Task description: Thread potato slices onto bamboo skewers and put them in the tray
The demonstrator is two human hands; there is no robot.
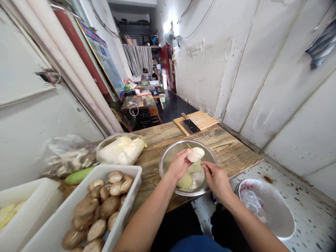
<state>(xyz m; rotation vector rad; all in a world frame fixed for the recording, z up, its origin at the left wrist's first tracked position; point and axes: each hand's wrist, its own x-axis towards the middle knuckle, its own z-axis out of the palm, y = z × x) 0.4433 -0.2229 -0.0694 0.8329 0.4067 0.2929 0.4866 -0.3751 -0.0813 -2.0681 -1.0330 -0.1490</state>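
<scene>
My left hand (180, 163) grips a pale white vegetable slice (195, 155) by its left edge, above a steel bowl (183, 192). My right hand (217, 177) pinches the lower end of a thin wooden skewer (189, 146). The skewer runs through or behind the slice, and its other end shows beyond the slice's upper left; which of the two I cannot tell. Inside the bowl lie pale yellow-green peeled pieces (186, 181), seemingly in water. A second long skewer (210, 142) lies on the wooden table (149, 182), right of the bowl.
Behind the bowl, a cleaver (190, 126) rests on a cutting board (204, 119). To the left stand a white tub of mushrooms (109, 206), a bagged pale vegetable (122, 148), a green gourd-like vegetable (78, 176) and another tub (39, 199). A lined bin (278, 210) stands on the floor at right.
</scene>
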